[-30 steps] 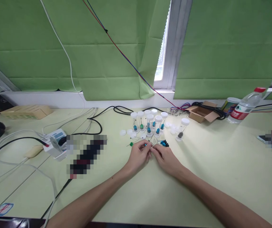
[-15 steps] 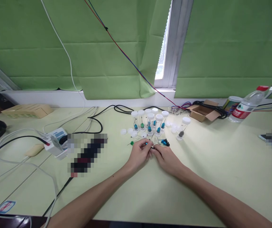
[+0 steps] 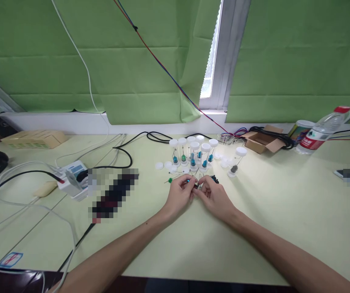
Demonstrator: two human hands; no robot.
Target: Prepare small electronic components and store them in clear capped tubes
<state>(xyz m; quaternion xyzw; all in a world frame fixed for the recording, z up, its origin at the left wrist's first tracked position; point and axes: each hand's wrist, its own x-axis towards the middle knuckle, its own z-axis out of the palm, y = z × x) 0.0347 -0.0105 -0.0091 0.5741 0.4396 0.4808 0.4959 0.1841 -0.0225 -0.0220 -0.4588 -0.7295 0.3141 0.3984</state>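
Note:
Near the table's middle, my left hand (image 3: pixel 179 192) is closed in a pinch on a small dark part with a bit of blue (image 3: pixel 188 180) and thin wire; its exact kind is too small to make out. My right hand (image 3: pixel 217 196) meets it from the other side, thumb and bent fingers closed at the same spot; what they grip is mostly hidden. Just beyond stand several clear vials (image 3: pixel 193 158) with white caps, holding blue or green wire-leaded pieces. A loose green piece (image 3: pixel 170 180) lies left of my hands, dark and blue ones (image 3: pixel 214 179) behind my right fingers.
White round lids (image 3: pixel 159 166) lie by the vials, and one vial with a grey piece (image 3: pixel 233 167) stands apart. At the back right are an open carton (image 3: pixel 262 142), black cable and a tilted water bottle (image 3: pixel 315 138). Left, a power strip (image 3: pixel 73 183) sits among cables.
My right hand's fingers have lifted and curled more, showing more of the gap at the fingertips. My left hand keeps its pinch. The whole view has shifted slightly.

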